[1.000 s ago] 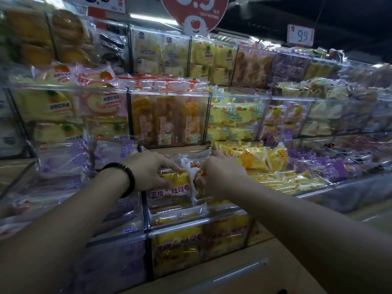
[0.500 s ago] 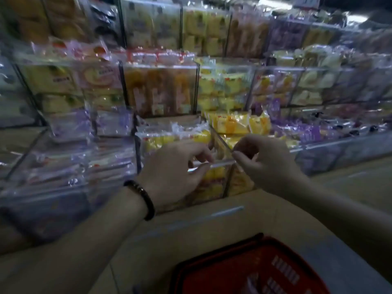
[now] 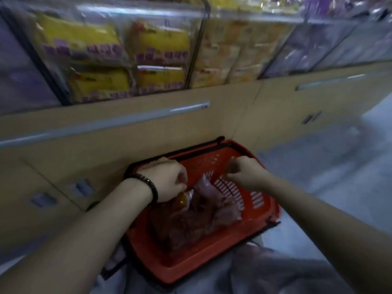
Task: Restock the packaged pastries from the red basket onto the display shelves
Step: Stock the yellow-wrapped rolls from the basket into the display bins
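The red basket (image 3: 212, 270) stands on the floor against the shelf base, holding several purple-wrapped pastry packs (image 3: 212, 202). My left hand (image 3: 167, 179), with a dark bead bracelet on its wrist, reaches into the basket's left side. Its curled fingers pinch the top of a clear pack with an orange pastry (image 3: 182, 200). My right hand (image 3: 244, 172) hovers over the basket's far right wall with its fingers loosely curled; I see nothing in it. The image is blurred.
The display shelf's lowest bins hold yellow pastry packs (image 3: 161, 45) behind clear fronts, with purple packs (image 3: 318, 45) further right. A tan cabinet base (image 3: 106, 145) runs below them. Grey-blue floor (image 3: 339, 177) lies to the right; my grey clothing (image 3: 265, 272) is at the bottom.
My view dropped from the shelves to the floor. Both hands left the yellow pack on the shelf and came down into the red basket, the left one taking hold of a pack.
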The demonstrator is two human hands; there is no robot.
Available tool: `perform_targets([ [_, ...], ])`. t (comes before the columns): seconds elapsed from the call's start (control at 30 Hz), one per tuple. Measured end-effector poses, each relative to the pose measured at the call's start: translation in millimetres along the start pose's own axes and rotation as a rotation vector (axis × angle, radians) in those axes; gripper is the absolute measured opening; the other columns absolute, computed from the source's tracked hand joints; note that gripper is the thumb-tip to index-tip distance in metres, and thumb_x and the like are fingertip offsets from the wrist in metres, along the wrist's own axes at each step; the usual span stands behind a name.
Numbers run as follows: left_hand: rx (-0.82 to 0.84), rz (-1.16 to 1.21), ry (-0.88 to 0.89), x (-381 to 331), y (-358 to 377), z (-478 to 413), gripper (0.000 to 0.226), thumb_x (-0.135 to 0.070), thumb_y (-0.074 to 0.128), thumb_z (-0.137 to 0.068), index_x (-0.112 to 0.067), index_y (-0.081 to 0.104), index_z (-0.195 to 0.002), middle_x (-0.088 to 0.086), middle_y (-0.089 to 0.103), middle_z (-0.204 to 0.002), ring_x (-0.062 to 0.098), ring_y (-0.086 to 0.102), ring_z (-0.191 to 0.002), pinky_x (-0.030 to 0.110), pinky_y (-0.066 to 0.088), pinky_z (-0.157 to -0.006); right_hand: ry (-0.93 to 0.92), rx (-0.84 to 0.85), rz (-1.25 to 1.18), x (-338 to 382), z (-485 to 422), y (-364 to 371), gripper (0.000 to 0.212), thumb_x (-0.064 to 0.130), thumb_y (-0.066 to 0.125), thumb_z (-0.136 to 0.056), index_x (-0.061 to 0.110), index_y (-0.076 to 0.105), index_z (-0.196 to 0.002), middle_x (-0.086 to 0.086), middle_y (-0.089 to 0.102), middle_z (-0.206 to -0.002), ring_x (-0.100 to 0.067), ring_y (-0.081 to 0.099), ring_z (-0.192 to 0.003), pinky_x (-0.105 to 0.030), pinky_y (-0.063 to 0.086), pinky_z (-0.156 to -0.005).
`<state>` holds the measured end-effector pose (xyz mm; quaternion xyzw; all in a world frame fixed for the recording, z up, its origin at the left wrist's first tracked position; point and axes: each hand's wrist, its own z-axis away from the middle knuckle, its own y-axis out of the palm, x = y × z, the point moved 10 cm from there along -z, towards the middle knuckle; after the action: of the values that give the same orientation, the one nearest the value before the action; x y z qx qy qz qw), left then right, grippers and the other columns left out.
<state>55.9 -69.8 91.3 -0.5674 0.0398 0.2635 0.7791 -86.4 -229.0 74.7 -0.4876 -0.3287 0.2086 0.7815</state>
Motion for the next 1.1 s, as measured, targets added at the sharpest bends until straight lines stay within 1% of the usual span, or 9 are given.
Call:
perform_targets([
  [0.13, 0.216, -0.102, -0.059, -3.0, 25.9, -7.6, 0.036, -0.062, 0.060, -0.093, -0.036, 0.071, -0.115, -0.003, 0.064, -0.117, 0.021, 0.063, -0.111, 0.036, 0.056, -0.094, 0.042, 0.336, 0.213, -31.1, -31.2, 99.3, 0.037, 0.036, 0.069, -0.095, 0.017, 0.073, -0.126, -0.010, 0.070, -0.132, -0.030, 0.065, -0.123, -0.033, 0.050, -0.096],
  [0.3, 0.344, -0.179, -0.092, -2.4, 44.5, -10.4, 0.053, -0.065, 0.055, -0.096, -0.031, 0.061, -0.136, 0.005, 0.056, -0.136, 0.029, 0.059, -0.123, 0.040, 0.051, -0.102, 0.131, 0.597, 0.425, -81.4, -59.2, 185.5, 0.069, 0.044, 0.082, -0.084, 0.019, 0.059, -0.144, -0.012, 0.062, -0.144, -0.032, 0.060, -0.131, -0.036, 0.049, -0.104],
  [0.4, 0.416, -0.187, -0.110, 7.1, 57.8, -11.8, 0.062, -0.065, 0.055, -0.096, -0.026, 0.056, -0.144, 0.006, 0.054, -0.145, 0.029, 0.056, -0.131, 0.036, 0.048, -0.105, 0.182, 0.611, 0.443, -112.0, -74.0, 218.7, 0.072, 0.042, 0.081, -0.085, 0.017, 0.055, -0.147, -0.014, 0.058, -0.147, -0.033, 0.059, -0.133, -0.037, 0.049, -0.106],
  [0.53, 0.453, -0.187, -0.124, 18.6, 59.3, -16.1, 0.063, -0.066, 0.053, -0.097, -0.025, 0.055, -0.145, 0.004, 0.054, -0.149, 0.027, 0.053, -0.135, 0.036, 0.047, -0.108, 0.135, 0.550, 0.487, -119.7, -77.6, 234.5, 0.109, 0.044, 0.094, -0.066, 0.031, 0.038, -0.158, -0.010, 0.047, -0.157, -0.032, 0.052, -0.140, -0.042, 0.049, -0.112],
  [0.67, 0.412, -0.204, -0.128, 22.4, 53.2, -26.1, 0.063, -0.066, 0.054, -0.096, -0.024, 0.057, -0.143, 0.005, 0.057, -0.145, 0.028, 0.056, -0.131, 0.039, 0.049, -0.107, 0.203, 0.543, 0.516, -123.6, -75.1, 229.0, 0.120, 0.042, 0.093, -0.071, 0.036, 0.019, -0.165, -0.024, 0.007, -0.169, -0.044, 0.045, -0.144, -0.045, 0.047, -0.114],
  [0.73, 0.414, -0.201, -0.120, 20.3, 54.6, -28.8, 0.062, -0.066, 0.053, -0.096, -0.024, 0.059, -0.141, 0.004, 0.059, -0.142, 0.027, 0.058, -0.129, 0.040, 0.050, -0.106, 0.208, 0.552, 0.533, -124.2, -75.6, 230.3, 0.119, 0.044, 0.093, -0.070, 0.037, 0.021, -0.165, -0.022, 0.006, -0.171, -0.044, 0.043, -0.146, -0.047, 0.049, -0.113],
  [0.87, 0.427, -0.183, -0.098, 14.3, 59.2, -31.0, 0.063, -0.067, 0.051, -0.097, -0.023, 0.058, -0.142, 0.003, 0.058, -0.143, 0.026, 0.056, -0.130, 0.040, 0.050, -0.107, 0.044, 0.525, 0.517, -114.9, -83.0, 242.4, 0.100, 0.053, 0.085, -0.074, 0.039, 0.036, -0.159, -0.008, 0.039, -0.164, -0.031, 0.047, -0.145, -0.037, 0.043, -0.116],
  [0.97, 0.441, -0.201, -0.094, 15.6, 60.2, -30.8, 0.063, -0.067, 0.051, -0.097, -0.023, 0.059, -0.141, 0.004, 0.059, -0.143, 0.026, 0.057, -0.130, 0.038, 0.049, -0.107, 0.035, 0.553, 0.508, -111.5, -80.5, 239.6, 0.089, 0.046, 0.084, -0.079, 0.036, 0.043, -0.158, -0.008, 0.042, -0.163, -0.030, 0.046, -0.146, -0.035, 0.042, -0.117],
  [1.1, 0.467, -0.203, -0.077, 17.6, 55.0, -28.9, 0.061, -0.065, 0.048, -0.100, -0.024, 0.056, -0.145, 0.004, 0.056, -0.146, 0.026, 0.053, -0.133, 0.034, 0.047, -0.107, 0.063, 0.585, 0.553, -102.6, -83.6, 217.6, 0.062, 0.032, 0.083, -0.082, 0.020, 0.064, -0.140, -0.009, 0.062, -0.141, -0.028, 0.061, -0.129, -0.026, 0.045, -0.087],
])
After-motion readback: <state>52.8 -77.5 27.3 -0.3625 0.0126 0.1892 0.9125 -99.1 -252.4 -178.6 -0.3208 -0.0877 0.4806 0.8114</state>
